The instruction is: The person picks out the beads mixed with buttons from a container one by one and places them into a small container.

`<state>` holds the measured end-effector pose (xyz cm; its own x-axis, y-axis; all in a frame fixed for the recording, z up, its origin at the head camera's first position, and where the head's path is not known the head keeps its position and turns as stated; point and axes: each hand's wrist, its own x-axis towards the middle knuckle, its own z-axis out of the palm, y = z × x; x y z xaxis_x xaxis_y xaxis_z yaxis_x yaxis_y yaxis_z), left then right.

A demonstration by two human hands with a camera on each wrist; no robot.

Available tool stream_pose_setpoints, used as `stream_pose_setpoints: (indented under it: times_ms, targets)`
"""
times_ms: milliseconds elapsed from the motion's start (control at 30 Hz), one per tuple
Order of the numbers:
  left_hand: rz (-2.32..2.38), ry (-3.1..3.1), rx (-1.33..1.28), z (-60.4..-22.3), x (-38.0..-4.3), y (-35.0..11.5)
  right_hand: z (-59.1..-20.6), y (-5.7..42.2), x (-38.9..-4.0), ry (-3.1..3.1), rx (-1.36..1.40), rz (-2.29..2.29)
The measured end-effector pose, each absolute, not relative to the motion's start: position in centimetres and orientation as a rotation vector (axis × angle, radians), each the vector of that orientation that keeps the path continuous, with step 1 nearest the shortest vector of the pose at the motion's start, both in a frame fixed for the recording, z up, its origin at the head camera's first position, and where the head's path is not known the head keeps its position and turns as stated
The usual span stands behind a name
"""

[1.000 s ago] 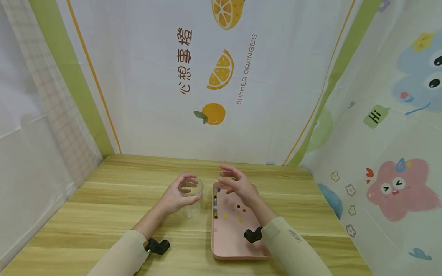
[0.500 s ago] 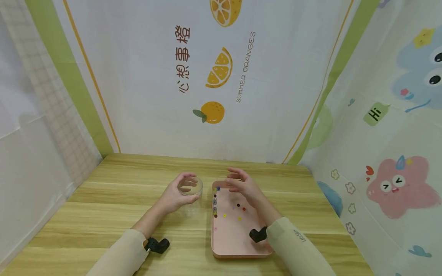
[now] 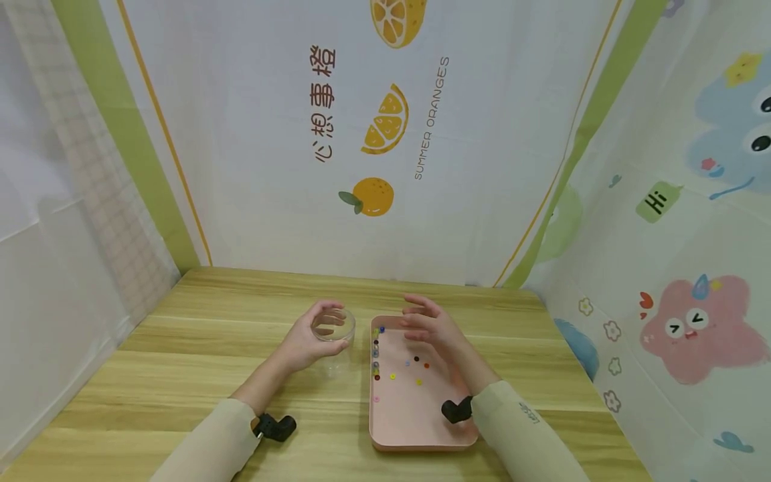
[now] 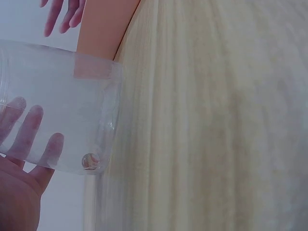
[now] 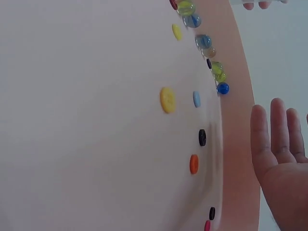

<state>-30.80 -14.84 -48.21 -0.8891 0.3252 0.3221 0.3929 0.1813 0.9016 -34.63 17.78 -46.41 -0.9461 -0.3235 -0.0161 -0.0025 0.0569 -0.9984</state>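
A clear plastic jar [image 3: 337, 361] stands upright on the table left of the tray, my left hand [image 3: 301, 345] curled round it near the rim. Through its wall, the left wrist view shows one marble [image 4: 90, 161] at the bottom. My right hand [image 3: 438, 329] hovers over the far part of a pink tray [image 3: 415, 425], fingers loosely extended and holding nothing. Along the tray's left side lies a row of glass marbles [image 5: 203, 41]. Several flat buttons are scattered on the tray floor, among them a yellow button [image 5: 167, 100], an orange button [image 5: 194, 164] and a black button [image 5: 202, 137].
The wooden table [image 3: 199, 361] reaches back to a white cloth [image 3: 271, 221] printed with oranges. Another printed cloth [image 3: 626, 254] hangs at the right. Black wrist cameras sit at both sleeve cuffs, the right camera [image 3: 456, 410] overlapping the tray's right side.
My right hand has drawn back to the right, away from the jar, its fingers staying loosely spread. The left hand and jar stay where they were.
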Motion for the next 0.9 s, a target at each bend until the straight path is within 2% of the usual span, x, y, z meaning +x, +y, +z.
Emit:
stream_pose_setpoints:
  times_ms: [900]
  targets:
    - [-1.859,-2.359,-0.732,-48.2,-30.8,-14.9,-47.0,16.8,-34.0,2.144,-0.324,-1.716]
